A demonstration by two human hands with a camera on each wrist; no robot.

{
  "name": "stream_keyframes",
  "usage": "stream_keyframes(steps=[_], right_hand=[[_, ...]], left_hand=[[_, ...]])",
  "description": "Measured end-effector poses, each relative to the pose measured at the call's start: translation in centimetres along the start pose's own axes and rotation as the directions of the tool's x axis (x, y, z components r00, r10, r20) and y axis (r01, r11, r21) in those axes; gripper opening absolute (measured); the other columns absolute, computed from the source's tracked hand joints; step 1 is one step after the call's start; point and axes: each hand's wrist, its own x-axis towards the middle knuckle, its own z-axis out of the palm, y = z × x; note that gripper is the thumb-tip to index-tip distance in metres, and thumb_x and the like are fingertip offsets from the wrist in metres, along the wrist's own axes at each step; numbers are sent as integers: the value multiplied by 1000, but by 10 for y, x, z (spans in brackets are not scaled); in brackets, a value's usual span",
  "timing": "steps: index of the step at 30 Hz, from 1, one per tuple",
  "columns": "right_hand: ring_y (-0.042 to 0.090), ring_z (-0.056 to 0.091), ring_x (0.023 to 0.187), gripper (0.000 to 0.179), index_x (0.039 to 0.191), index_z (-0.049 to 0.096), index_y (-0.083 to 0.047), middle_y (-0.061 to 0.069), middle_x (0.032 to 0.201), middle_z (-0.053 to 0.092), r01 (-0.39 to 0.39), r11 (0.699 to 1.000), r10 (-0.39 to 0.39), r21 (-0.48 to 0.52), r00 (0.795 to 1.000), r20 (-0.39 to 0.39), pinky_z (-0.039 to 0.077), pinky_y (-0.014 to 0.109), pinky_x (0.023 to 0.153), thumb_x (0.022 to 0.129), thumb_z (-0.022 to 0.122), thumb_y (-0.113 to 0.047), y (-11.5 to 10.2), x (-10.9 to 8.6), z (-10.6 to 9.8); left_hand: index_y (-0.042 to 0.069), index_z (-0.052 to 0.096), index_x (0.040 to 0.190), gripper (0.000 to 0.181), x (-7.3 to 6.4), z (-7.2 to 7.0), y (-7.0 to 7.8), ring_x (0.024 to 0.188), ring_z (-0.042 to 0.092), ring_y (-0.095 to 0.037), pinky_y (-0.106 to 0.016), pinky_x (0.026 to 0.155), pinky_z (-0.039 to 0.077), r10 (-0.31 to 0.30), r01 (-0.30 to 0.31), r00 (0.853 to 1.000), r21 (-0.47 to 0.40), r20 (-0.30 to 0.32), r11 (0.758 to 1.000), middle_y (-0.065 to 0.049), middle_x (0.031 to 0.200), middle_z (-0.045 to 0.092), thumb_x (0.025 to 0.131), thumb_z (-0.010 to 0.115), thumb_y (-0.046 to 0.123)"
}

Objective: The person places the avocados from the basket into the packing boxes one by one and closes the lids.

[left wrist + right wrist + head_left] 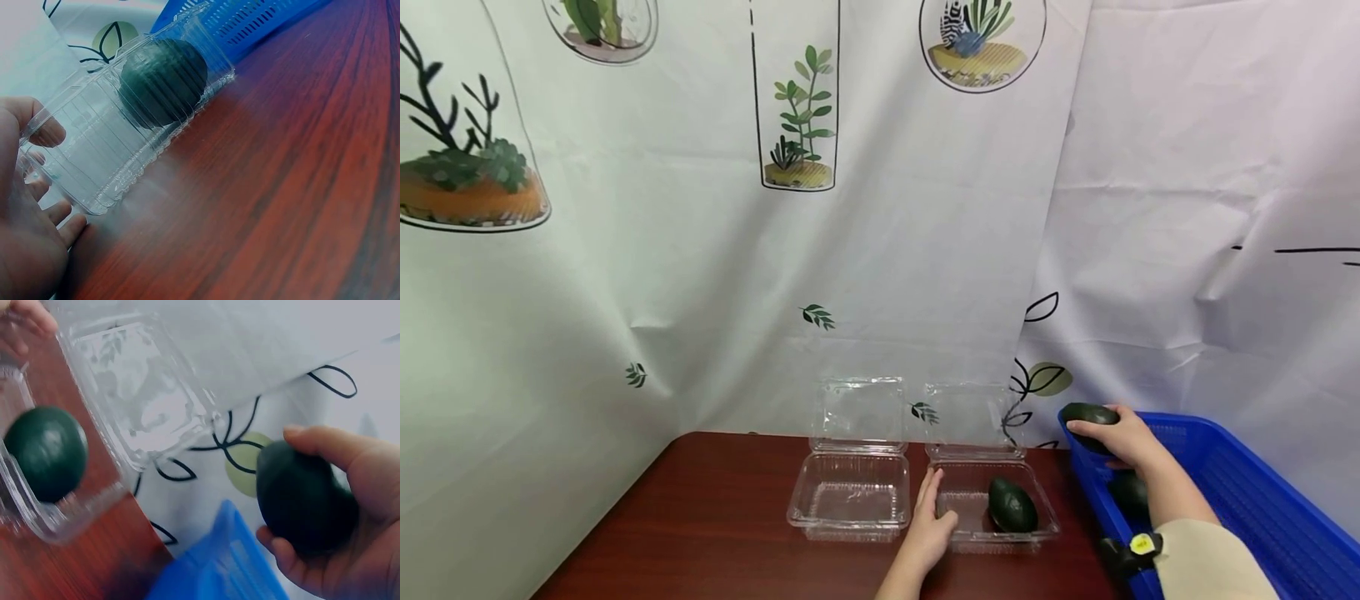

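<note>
My right hand (1123,437) grips a dark green avocado (300,497) above the far left corner of the blue basket (1213,429). Beside that basket, a hinged clear plastic container (966,533) stands with its lid raised. Another avocado (1011,505) lies in its right half. At the container's left side, my left hand (927,533) holds the edge, thumb over the front corner and fingers along the outer wall; the left wrist view shows the thumb (49,132) against the clear plastic.
A second clear container (850,528), lid up, stands to the left. At least one more avocado (1129,493) lies in the basket, partly behind my right forearm. A patterned white cloth (880,275) hangs behind the reddish-brown table (700,517).
</note>
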Motion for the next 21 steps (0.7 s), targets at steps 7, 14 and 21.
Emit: stream_keyframes(steps=[7,14,21], right_hand=[[41,48,98,94,138,10,12,37,125,28,-23,996,28,87,998,-51,50,37,66,82,65,-41,5,-2,16],[38,48,96,85,141,10,8,40,130,11,-38,985,52,168,996,-75,51,35,69,87,58,-37,2,-12,34],[47,28,108,77,143,11,4,37,132,-2,-29,978,65,208,984,-166,45,45,81,86,53,-26,-5,-23,56]], left_hand=[[0,33,141,74,2,2,5,132,19,-42,-56,99,23,-108,108,994,2,5,994,-22,149,20,70,53,3],[1,32,142,75,4,2,9,133,21,-40,-54,99,25,-140,140,990,20,6,990,-20,149,19,70,53,2],[0,32,142,75,2,1,9,133,19,-41,-57,100,23,-139,139,990,20,0,990,-21,149,19,70,53,2]])
